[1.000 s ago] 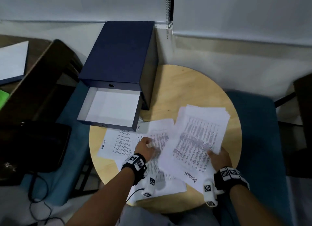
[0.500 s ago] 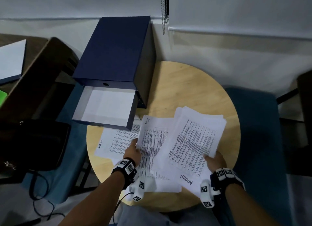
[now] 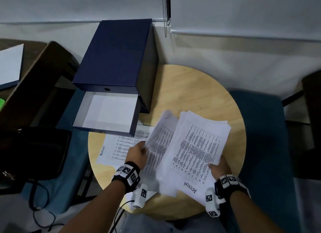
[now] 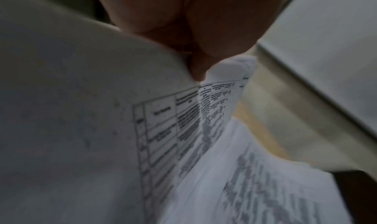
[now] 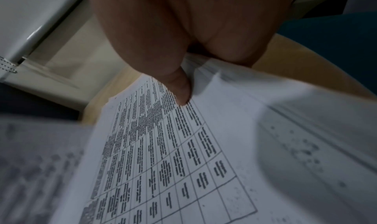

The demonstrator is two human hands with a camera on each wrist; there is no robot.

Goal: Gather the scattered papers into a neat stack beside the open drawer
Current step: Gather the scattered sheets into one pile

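A: Status of the gather?

B: Partway, by my reading. The right hand (image 3: pixel 219 166) grips the main bundle (image 3: pixel 196 151), top sheet marked "ADMIN", thumb pressed on the printed table in the right wrist view, fingers under the edge. The bundle is lifted off the round table (image 3: pixel 199 86) and tilted, its sheet edges fanned, not squared.

A: Left side?

B: The left hand (image 3: pixel 138 153) pinches a second sheaf (image 3: pixel 160 138) at its edge; the left wrist view shows the thumb clamped on paper that curls upward. The sheaf stands steeply, just beside the main bundle and overlapping it at the near end.

A: Anything not collected?

B: Yes. The sheet marked "TASKLIST" (image 3: pixel 114 147) lies flat on the table, its far edge tucked under the front of the open drawer (image 3: pixel 106 111). More paper shows under the left wrist at the near table edge; how many sheets, I cannot tell.

A: Remaining work?

B: Judgement only: merge the two held lots, pick up the flat sheets, square the edges, set the stack down beside the drawer. The bare wood to the right of the drawer box looks like the obvious place.
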